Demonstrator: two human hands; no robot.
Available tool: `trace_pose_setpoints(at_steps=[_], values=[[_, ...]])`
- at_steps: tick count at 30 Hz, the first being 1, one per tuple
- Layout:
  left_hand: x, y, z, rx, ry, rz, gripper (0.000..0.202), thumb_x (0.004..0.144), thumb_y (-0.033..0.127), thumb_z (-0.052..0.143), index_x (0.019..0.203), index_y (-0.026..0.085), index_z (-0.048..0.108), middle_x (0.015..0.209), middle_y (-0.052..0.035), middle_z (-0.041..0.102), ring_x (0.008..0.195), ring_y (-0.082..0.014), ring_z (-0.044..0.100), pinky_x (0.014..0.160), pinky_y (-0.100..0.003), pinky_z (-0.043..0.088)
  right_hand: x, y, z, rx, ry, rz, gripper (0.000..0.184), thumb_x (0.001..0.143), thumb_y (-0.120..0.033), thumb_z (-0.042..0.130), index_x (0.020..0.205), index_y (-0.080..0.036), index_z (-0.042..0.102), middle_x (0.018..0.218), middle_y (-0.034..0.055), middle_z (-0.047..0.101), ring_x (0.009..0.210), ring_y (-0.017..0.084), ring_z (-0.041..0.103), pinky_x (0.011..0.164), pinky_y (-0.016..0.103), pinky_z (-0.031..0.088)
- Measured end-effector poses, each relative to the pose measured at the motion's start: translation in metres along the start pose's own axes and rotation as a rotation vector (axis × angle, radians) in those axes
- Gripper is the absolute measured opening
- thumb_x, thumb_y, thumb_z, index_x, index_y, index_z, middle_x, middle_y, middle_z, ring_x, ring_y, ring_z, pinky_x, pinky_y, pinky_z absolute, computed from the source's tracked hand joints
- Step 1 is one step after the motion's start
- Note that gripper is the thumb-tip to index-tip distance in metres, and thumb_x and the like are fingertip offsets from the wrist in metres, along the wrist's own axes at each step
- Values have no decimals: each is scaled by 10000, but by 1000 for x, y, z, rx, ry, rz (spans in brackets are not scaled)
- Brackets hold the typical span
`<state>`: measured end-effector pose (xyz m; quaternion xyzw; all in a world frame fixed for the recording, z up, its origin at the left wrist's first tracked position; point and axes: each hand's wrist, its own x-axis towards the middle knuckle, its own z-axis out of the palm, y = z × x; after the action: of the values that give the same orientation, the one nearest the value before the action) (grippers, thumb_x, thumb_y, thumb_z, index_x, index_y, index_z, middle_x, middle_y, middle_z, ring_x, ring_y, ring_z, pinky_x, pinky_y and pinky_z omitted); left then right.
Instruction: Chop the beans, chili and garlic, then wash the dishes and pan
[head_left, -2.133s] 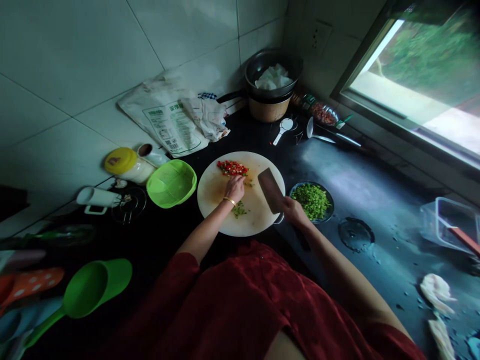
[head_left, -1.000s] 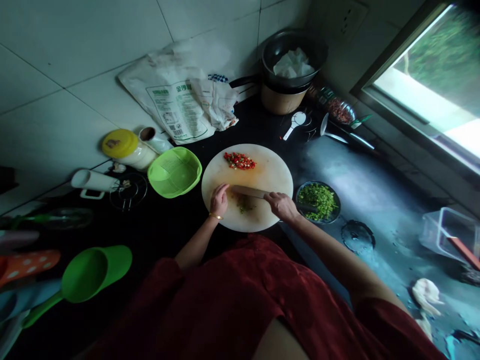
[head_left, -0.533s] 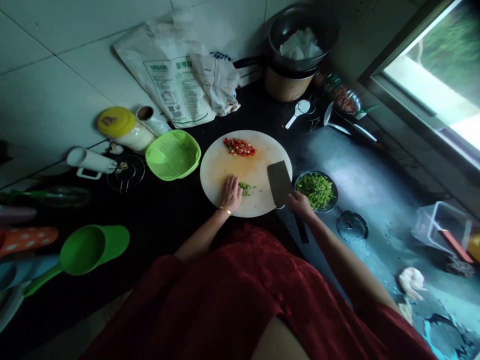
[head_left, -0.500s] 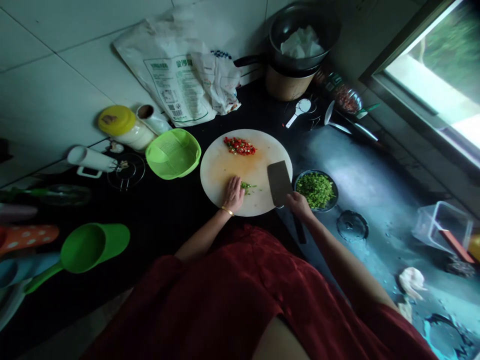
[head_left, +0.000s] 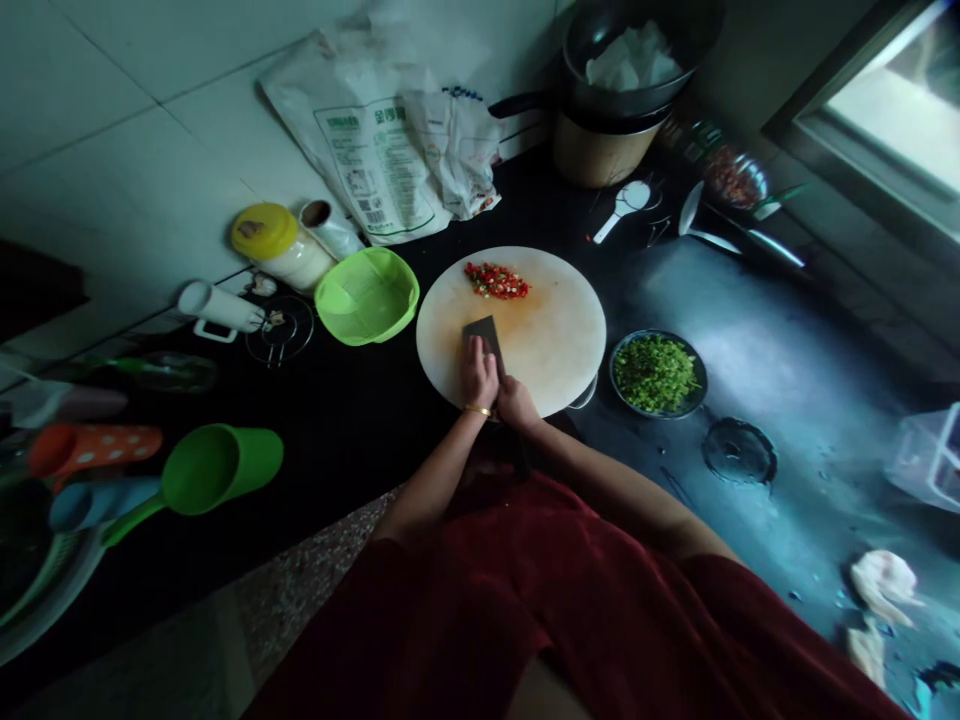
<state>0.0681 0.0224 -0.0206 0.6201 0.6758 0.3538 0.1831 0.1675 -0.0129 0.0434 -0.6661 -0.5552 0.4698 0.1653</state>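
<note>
In the head view my right hand [head_left: 517, 403] is closed round the handle of a cleaver [head_left: 491, 333], at the near left part of a round white cutting board [head_left: 559, 340]. My left hand [head_left: 478, 375], with a gold bangle at the wrist, lies with fingers stretched out against the cleaver's blade. The chopped greens that lay on the board are not visible; blade and hands cover that spot. A heap of chopped red chili [head_left: 497, 281] rests at the board's far side. To the right of the board stands a dark bowl of chopped greens [head_left: 655, 373].
Left of the board are a light green basket [head_left: 367, 300], a yellow-lidded jar [head_left: 274, 240] and a green scoop [head_left: 217, 465]. Behind it stand white bags [head_left: 382, 160] and stacked pots [head_left: 607, 150]. A white spoon [head_left: 626, 207] and a ladle [head_left: 694, 215] lie at the back right.
The cleaver has moved left across the board, from beside the bowl to my left hand, and its blade now meets that hand. The view has shifted slightly.
</note>
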Motion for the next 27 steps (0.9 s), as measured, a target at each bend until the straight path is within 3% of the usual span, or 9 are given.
trace_pose_setpoints(at_steps=[4, 7, 9, 13, 16, 20, 27], values=[[15, 11, -19, -122, 39, 64, 488, 946, 422, 360, 1341, 155, 461, 1449, -149, 404, 1380, -238, 322, 1163, -436, 256, -1, -8, 6, 303, 10, -61, 148, 887, -233, 408, 745, -206, 439, 640, 1, 581, 553, 118, 558, 537, 217, 431], [27, 52, -9, -207, 5, 268, 434, 943, 383, 390, 1304, 176, 512, 1437, -117, 431, 1365, -224, 350, 1158, -415, 279, -7, 8, -16, 557, 120, -80, 149, 897, -302, 373, 771, -225, 386, 545, -58, 483, 409, 95, 461, 427, 206, 376], [30, 92, 17, -260, -71, 426, 398, 947, 347, 385, 1273, 183, 546, 1401, -104, 479, 1347, -214, 381, 1145, -408, 310, -14, 27, -42, 645, 306, -78, 150, 887, -328, 373, 774, -229, 374, 547, -61, 462, 425, 95, 452, 430, 207, 377], [22, 170, 93, -354, -303, 713, 345, 946, 284, 390, 1193, 182, 609, 1302, -94, 577, 1303, -196, 444, 1105, -410, 378, -27, 69, -100, 628, 747, -2, 114, 851, -298, 374, 773, -218, 399, 621, -26, 487, 559, 114, 485, 529, 226, 424], [12, 206, 145, -387, -472, 861, 309, 934, 238, 415, 1135, 173, 639, 1242, -91, 621, 1247, -185, 506, 1062, -413, 430, -32, 95, -135, 665, 889, 170, 106, 849, -278, 333, 791, -218, 399, 586, -33, 459, 519, 118, 467, 500, 234, 410], [7, 213, 180, -353, -584, 938, 288, 914, 187, 439, 1105, 164, 652, 1214, -90, 639, 1202, -178, 547, 1041, -417, 448, -33, 122, -163, 820, 934, 310, 114, 860, -287, 313, 842, -217, 402, 501, -68, 395, 415, 119, 430, 429, 233, 367], [8, 197, 172, -245, -517, 846, 250, 886, 169, 476, 1029, 185, 680, 1128, -79, 679, 1214, -197, 526, 1042, -458, 421, -63, 161, -182, 849, 1031, 293, 114, 834, -324, 357, 803, -219, 388, 476, -82, 404, 387, 103, 426, 414, 219, 333]])
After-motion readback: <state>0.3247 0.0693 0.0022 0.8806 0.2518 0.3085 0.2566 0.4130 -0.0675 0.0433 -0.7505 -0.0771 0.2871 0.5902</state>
